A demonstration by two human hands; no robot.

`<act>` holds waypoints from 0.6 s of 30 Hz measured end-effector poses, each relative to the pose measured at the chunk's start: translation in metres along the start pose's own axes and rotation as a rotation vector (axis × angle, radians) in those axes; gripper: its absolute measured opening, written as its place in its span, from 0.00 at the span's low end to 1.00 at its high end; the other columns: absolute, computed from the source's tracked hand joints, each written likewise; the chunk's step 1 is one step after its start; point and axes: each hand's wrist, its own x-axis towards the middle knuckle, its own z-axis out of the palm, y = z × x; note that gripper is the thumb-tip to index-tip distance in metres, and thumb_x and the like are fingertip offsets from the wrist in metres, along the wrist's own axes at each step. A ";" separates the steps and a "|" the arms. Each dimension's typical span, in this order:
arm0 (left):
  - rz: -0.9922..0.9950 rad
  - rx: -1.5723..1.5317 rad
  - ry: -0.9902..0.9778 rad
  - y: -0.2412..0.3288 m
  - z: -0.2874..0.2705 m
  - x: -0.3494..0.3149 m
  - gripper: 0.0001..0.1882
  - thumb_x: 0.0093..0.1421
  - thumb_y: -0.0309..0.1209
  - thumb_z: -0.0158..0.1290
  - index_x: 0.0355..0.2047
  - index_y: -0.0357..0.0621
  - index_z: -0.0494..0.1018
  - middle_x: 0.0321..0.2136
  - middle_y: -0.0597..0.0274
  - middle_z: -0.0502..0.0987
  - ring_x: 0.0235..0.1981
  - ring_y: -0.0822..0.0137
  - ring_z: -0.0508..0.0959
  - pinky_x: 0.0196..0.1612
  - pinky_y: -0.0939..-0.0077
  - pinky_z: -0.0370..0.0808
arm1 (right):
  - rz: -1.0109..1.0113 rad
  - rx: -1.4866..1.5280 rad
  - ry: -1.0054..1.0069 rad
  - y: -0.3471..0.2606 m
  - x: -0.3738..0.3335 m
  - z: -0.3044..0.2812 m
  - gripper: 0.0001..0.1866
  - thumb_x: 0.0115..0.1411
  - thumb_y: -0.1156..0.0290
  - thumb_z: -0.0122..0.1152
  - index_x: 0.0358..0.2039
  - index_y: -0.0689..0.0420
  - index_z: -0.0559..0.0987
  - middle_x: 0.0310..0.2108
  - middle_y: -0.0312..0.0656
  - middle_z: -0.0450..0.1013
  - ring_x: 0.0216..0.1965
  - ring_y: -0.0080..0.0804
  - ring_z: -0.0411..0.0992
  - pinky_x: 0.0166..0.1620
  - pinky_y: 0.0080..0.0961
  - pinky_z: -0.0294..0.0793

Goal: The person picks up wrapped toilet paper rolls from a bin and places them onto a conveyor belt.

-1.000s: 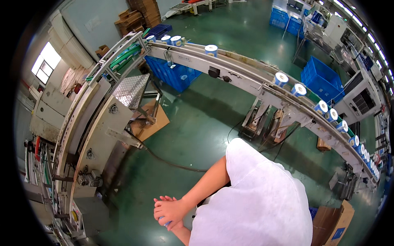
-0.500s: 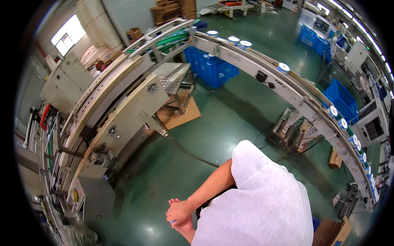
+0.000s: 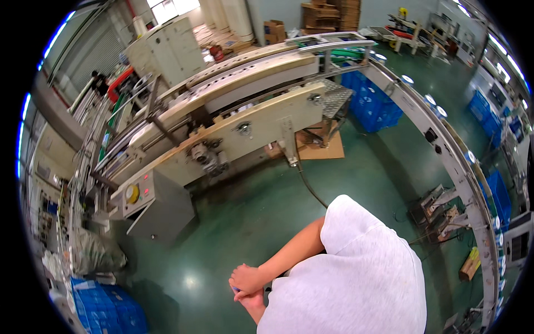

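My right hand [image 3: 246, 278] lies over my left hand [image 3: 253, 299], the two pressed together in front of my white shirt [image 3: 350, 273]. The right hand's fingers are closed round the left one. Most of the left hand's fingers are hidden beneath, and its forearm comes in from below. A small blue-purple bit [image 3: 236, 289] shows between the hands, too small to name. Both hands are above the green floor [image 3: 222, 234], apart from the machinery.
A long beige conveyor machine [image 3: 267, 125] runs across ahead, with a grey control box [image 3: 161, 206] at its left end. A curved conveyor rail [image 3: 456, 161] carrying white-topped cans bends round the right. Blue crates [image 3: 105, 306] stand lower left. A cable [image 3: 308, 186] trails over the floor.
My view has swung to the left, so the machinery sits further right and blue crates show at lower left. My hands stay together, the right over the left.
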 end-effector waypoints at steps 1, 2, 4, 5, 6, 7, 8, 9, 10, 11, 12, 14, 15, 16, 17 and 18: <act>0.009 -0.024 0.012 0.015 -0.003 0.005 0.17 0.59 0.49 0.43 0.38 0.50 0.68 0.33 0.65 0.73 0.34 0.67 0.74 0.35 0.70 0.74 | -0.054 -0.024 -0.006 -0.005 0.019 0.005 0.30 0.53 0.39 0.44 0.23 0.57 0.72 0.25 0.42 0.71 0.33 0.38 0.68 0.41 0.37 0.63; 0.016 -0.058 0.022 0.032 -0.010 0.009 0.18 0.59 0.49 0.43 0.38 0.50 0.68 0.33 0.65 0.73 0.34 0.67 0.74 0.35 0.70 0.74 | -0.124 -0.047 -0.012 -0.014 0.040 0.006 0.31 0.53 0.37 0.42 0.22 0.57 0.73 0.26 0.42 0.71 0.36 0.37 0.66 0.44 0.38 0.61; 0.030 -0.122 0.034 0.067 -0.022 0.018 0.18 0.59 0.50 0.43 0.38 0.51 0.67 0.33 0.65 0.73 0.34 0.67 0.74 0.35 0.70 0.74 | -0.215 -0.092 -0.037 -0.025 0.085 0.012 0.35 0.52 0.35 0.39 0.20 0.57 0.76 0.28 0.42 0.71 0.40 0.37 0.65 0.51 0.41 0.54; 0.041 -0.166 0.043 0.083 -0.029 0.022 0.18 0.59 0.50 0.43 0.38 0.51 0.67 0.34 0.65 0.73 0.34 0.67 0.74 0.35 0.70 0.75 | -0.256 -0.111 -0.066 -0.029 0.106 0.022 0.36 0.52 0.34 0.37 0.20 0.57 0.77 0.28 0.42 0.72 0.41 0.38 0.64 0.54 0.43 0.50; 0.037 -0.211 0.046 0.099 -0.034 0.027 0.18 0.59 0.50 0.43 0.39 0.51 0.67 0.34 0.65 0.73 0.34 0.67 0.74 0.35 0.70 0.75 | -0.305 -0.126 -0.098 -0.036 0.127 0.031 0.37 0.52 0.33 0.36 0.20 0.57 0.78 0.28 0.42 0.72 0.42 0.38 0.63 0.57 0.45 0.46; 0.015 -0.241 0.038 0.115 -0.032 0.037 0.19 0.59 0.50 0.43 0.39 0.51 0.67 0.34 0.65 0.73 0.34 0.67 0.74 0.35 0.70 0.75 | -0.285 -0.168 -0.127 -0.037 0.147 0.034 0.38 0.52 0.33 0.35 0.21 0.58 0.78 0.29 0.43 0.72 0.42 0.39 0.64 0.58 0.47 0.43; 0.012 -0.289 0.032 0.132 -0.034 0.043 0.19 0.59 0.51 0.43 0.39 0.51 0.67 0.34 0.65 0.73 0.35 0.67 0.74 0.35 0.70 0.75 | -0.302 -0.214 -0.160 -0.039 0.167 0.036 0.39 0.52 0.33 0.35 0.22 0.58 0.79 0.29 0.43 0.72 0.42 0.39 0.64 0.59 0.49 0.41; 0.007 -0.328 0.022 0.150 -0.034 0.048 0.19 0.59 0.51 0.42 0.39 0.51 0.67 0.34 0.65 0.73 0.35 0.67 0.74 0.35 0.70 0.75 | -0.308 -0.222 -0.252 -0.042 0.191 0.041 0.41 0.52 0.32 0.32 0.26 0.59 0.79 0.33 0.44 0.72 0.43 0.40 0.64 0.60 0.51 0.39; 0.012 -0.370 0.015 0.171 -0.037 0.053 0.19 0.59 0.51 0.42 0.39 0.51 0.67 0.34 0.65 0.73 0.35 0.67 0.74 0.35 0.70 0.75 | -0.339 -0.223 -0.268 -0.048 0.217 0.043 0.41 0.53 0.32 0.32 0.28 0.60 0.79 0.33 0.45 0.72 0.43 0.41 0.64 0.59 0.52 0.41; 0.034 -0.410 0.016 0.193 -0.043 0.056 0.19 0.59 0.51 0.42 0.39 0.51 0.67 0.34 0.65 0.73 0.35 0.67 0.74 0.35 0.70 0.75 | -0.371 -0.222 -0.286 -0.057 0.240 0.048 0.42 0.53 0.32 0.32 0.29 0.62 0.78 0.33 0.46 0.72 0.43 0.43 0.65 0.59 0.53 0.42; 0.072 -0.438 0.025 0.216 -0.048 0.058 0.19 0.59 0.52 0.42 0.39 0.51 0.67 0.34 0.65 0.73 0.35 0.67 0.75 0.35 0.70 0.75 | -0.426 -0.177 -0.288 -0.065 0.267 0.058 0.41 0.53 0.32 0.33 0.32 0.62 0.77 0.34 0.47 0.71 0.43 0.43 0.65 0.58 0.53 0.44; 0.147 -0.436 0.081 0.270 -0.062 0.059 0.22 0.60 0.54 0.40 0.40 0.51 0.67 0.34 0.66 0.73 0.34 0.69 0.75 0.30 0.73 0.76 | -0.508 -0.097 -0.307 -0.080 0.322 0.078 0.40 0.54 0.34 0.35 0.37 0.63 0.75 0.36 0.48 0.70 0.43 0.45 0.65 0.57 0.53 0.48; 0.189 -0.469 0.085 0.294 -0.058 0.061 0.21 0.60 0.53 0.40 0.40 0.51 0.67 0.33 0.66 0.73 0.33 0.70 0.75 0.29 0.74 0.76 | -0.535 -0.015 -0.331 -0.087 0.344 0.084 0.39 0.54 0.35 0.36 0.39 0.63 0.73 0.37 0.48 0.70 0.43 0.45 0.65 0.56 0.52 0.50; 0.235 -0.494 0.095 0.328 -0.049 0.059 0.20 0.61 0.52 0.40 0.40 0.51 0.67 0.32 0.67 0.74 0.32 0.70 0.76 0.28 0.75 0.76 | -0.560 0.074 -0.356 -0.098 0.376 0.085 0.38 0.54 0.36 0.38 0.41 0.63 0.72 0.38 0.49 0.69 0.42 0.46 0.65 0.55 0.51 0.52; 0.282 -0.507 0.106 0.357 -0.049 0.056 0.19 0.61 0.51 0.40 0.39 0.51 0.67 0.31 0.67 0.74 0.31 0.71 0.76 0.28 0.76 0.76 | -0.578 0.168 -0.376 -0.109 0.408 0.084 0.37 0.55 0.37 0.39 0.43 0.63 0.70 0.39 0.49 0.68 0.42 0.46 0.65 0.54 0.50 0.54; 0.334 -0.574 0.057 0.374 -0.066 0.056 0.17 0.61 0.50 0.40 0.37 0.51 0.67 0.28 0.68 0.73 0.28 0.72 0.75 0.25 0.78 0.74 | -0.633 0.290 -0.451 -0.126 0.434 0.074 0.31 0.55 0.46 0.49 0.46 0.62 0.67 0.42 0.50 0.66 0.43 0.44 0.65 0.50 0.40 0.60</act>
